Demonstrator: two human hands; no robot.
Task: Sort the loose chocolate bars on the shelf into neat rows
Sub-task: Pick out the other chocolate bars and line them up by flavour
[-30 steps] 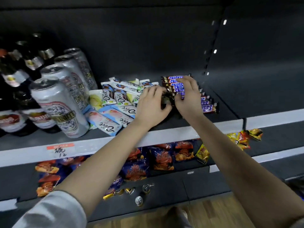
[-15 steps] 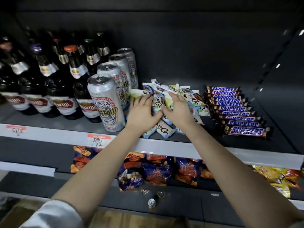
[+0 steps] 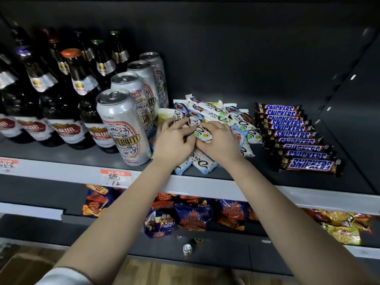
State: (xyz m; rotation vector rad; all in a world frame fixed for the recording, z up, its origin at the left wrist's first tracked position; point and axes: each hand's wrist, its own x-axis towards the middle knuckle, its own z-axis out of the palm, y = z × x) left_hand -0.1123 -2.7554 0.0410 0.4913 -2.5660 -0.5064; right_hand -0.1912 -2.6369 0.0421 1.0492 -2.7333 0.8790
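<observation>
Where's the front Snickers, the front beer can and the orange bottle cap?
Front Snickers bar [image 3: 309, 165], head view, on its blue logo.
Front beer can [image 3: 123, 128], head view, middle of its side.
Orange bottle cap [image 3: 71, 52], head view, on its top.

Dove bars [image 3: 205, 164] partly hidden under hands [image 3: 174, 140]; bottles [image 3: 7, 124] edge-cropped

Beer cans [image 3: 123, 124] stand left of the Dove pile [image 3: 207, 112]; bare shelf [image 3: 259, 162] separates it from the Snickers row [image 3: 298, 138].

white-and-blue wrapped dove chocolate bars [image 3: 207, 112] lie jumbled at frame centre; brown snickers bars [image 3: 296, 138] lie in a neat row at centre right.
</observation>
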